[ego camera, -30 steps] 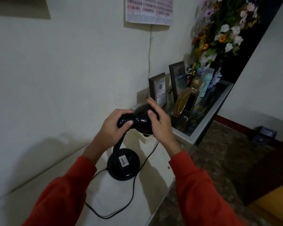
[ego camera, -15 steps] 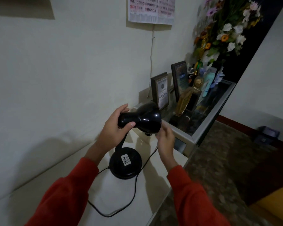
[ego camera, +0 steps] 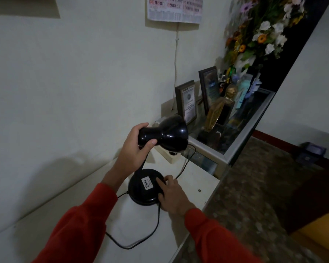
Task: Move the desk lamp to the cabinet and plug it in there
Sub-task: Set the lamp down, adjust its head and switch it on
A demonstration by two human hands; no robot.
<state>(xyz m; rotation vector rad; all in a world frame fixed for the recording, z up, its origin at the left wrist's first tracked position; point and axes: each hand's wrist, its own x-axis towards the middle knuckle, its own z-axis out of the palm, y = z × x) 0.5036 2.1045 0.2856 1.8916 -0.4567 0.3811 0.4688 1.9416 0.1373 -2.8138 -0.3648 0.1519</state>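
A black desk lamp stands on the white cabinet top (ego camera: 194, 179). Its glossy shade (ego camera: 169, 135) points right toward the wall end. My left hand (ego camera: 135, 150) is wrapped around the narrow rear of the shade. The round base (ego camera: 144, 186) carries a white label, and my right hand (ego camera: 171, 194) rests on its right side with the fingers spread over the rim. The black cord (ego camera: 152, 232) loops from the base across the cabinet top toward me. A white power strip (ego camera: 169, 156) lies just behind the lamp, partly hidden by the shade.
A glass-topped display case (ego camera: 245, 133) adjoins the cabinet on the right, crowded with framed certificates (ego camera: 186, 101), a gold trophy (ego camera: 217, 112) and a vase of flowers (ego camera: 258, 35). A calendar (ego camera: 175, 8) hangs on the wall above. Patterned floor lies to the right.
My right hand left the lamp shade and dropped down onto the base. My left hand kept its grip on the shade. The view shifted slightly.
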